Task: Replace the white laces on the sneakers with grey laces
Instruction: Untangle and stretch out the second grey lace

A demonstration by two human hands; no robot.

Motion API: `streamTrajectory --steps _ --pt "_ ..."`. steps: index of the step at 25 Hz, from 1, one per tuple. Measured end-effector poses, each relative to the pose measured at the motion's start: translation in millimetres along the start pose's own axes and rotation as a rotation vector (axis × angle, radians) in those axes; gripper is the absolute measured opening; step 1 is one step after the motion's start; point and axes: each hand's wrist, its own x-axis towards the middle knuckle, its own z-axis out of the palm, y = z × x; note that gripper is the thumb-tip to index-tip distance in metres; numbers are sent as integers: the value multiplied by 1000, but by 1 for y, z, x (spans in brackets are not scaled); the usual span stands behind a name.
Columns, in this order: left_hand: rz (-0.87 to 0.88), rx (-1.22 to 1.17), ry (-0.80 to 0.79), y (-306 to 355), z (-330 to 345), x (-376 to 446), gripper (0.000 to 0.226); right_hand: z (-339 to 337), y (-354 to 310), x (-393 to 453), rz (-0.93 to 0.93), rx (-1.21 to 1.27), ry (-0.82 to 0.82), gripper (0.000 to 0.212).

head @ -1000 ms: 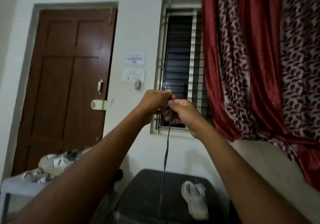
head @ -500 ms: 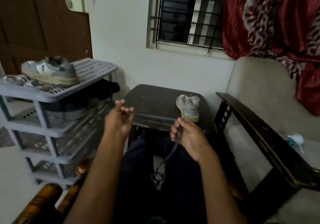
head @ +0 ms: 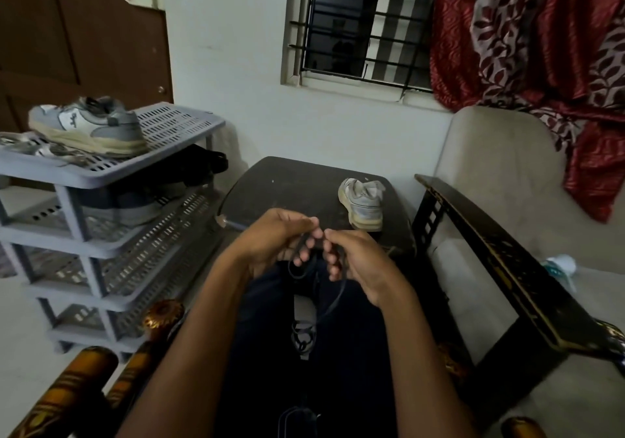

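Head view: grey lace (head: 306, 270) pinched between left hand (head: 270, 238) and right hand (head: 358, 258).

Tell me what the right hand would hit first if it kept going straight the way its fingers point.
Probably the left hand: the right hand points leftward at it, nearly touching, with the grey lace between them. Depth is uncertain.

The dark stool (head: 297, 184) at twelve o'clock has bare top on its left half, and only the sneaker (head: 362, 202) stands on its right side. At nine o'clock the shoe rack (head: 101, 173) closes the way, just beside the stool. At three o'clock the dark armrest (head: 490, 251) of the sofa blocks the side, with a narrow gap between it and the stool.
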Motion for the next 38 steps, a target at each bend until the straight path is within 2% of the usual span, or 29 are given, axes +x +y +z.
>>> streamTrajectory --steps 3,5,6,8,10,12,15,19,23,29,31,34,36,38 --pt "7 -205 163 -2 -17 3 29 -5 3 -2 -41 186 -77 32" --pt "43 -364 315 -3 -41 -3 29 -23 4 -5 -62 381 -49 28" --pt "61 -330 375 -4 -54 -8 29 -34 3 -8 -63 436 -7 26" --pt "40 -4 423 -7 -68 -18 30 -50 2 -13 -61 403 75 29" --pt "33 366 349 -3 -60 -18 31 -47 -2 -15 -63 325 67 31" --pt "122 476 330 9 -39 -15 29 -31 -9 -15 -62 254 -7 32" --pt "242 357 281 28 -11 -15 22 -13 -19 -16 -73 92 -58 34" --pt "134 122 -18 31 5 -18 25 -9 -26 -20 -58 48 -93 33" --pt "49 31 -145 30 6 -20 27 -9 -26 -22 -37 78 -116 33" --pt "6 -156 -67 29 -2 -20 26 -9 -25 -23 -27 258 -234 28" --pt "-7 -135 -111 32 -5 -24 20 -9 -26 -23 -20 271 -247 25" --pt "-26 -73 -198 34 3 -27 23 -8 -26 -23 -23 190 -254 23" --pt "-26 -111 -151 32 7 -22 35 -6 -27 -24 -26 201 -265 23" --pt "-14 -259 -60 29 -4 -19 35 -12 -27 -26 -29 307 -259 25"
